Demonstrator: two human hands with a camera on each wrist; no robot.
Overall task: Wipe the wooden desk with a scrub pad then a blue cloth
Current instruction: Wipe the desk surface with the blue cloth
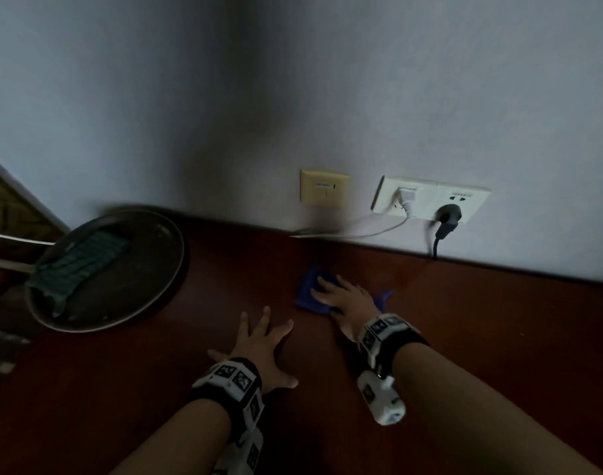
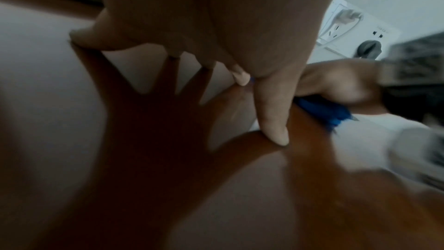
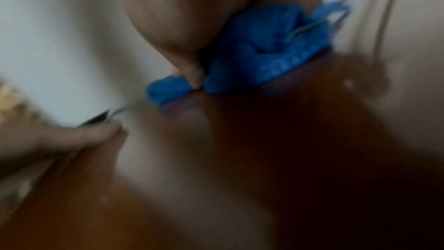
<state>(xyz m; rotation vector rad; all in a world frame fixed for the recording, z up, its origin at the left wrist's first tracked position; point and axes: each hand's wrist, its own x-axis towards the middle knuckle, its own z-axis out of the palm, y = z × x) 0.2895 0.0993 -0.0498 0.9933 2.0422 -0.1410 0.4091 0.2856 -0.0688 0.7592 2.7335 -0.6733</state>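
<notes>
Blue cloth (image 1: 310, 290) bunched on the wooden desk (image 1: 464, 337), close to the rear wall, below the wall outlet (image 1: 430, 198) and its two plugged cords. Scrub pad (image 1: 82, 260) apparently the green ribbed piece lying in the round pan (image 1: 163, 275) at far left, well apart from the cloth. Judged phase: cloth wiping under way.

Likely faults: cloth snagging the white cord (image 1: 361, 229) trailing along the desk's back edge, from a stroke carried too far rearward; bunched folds leaving streaks.

Right hand (image 1: 341, 298) flat atop the cloth, fingers extended and pressing, not curled round it. Left hand (image 1: 259, 347) empty, fingers spread wide, fingertips (image 2: 276, 136) planted on bare desk, bracing.
</notes>
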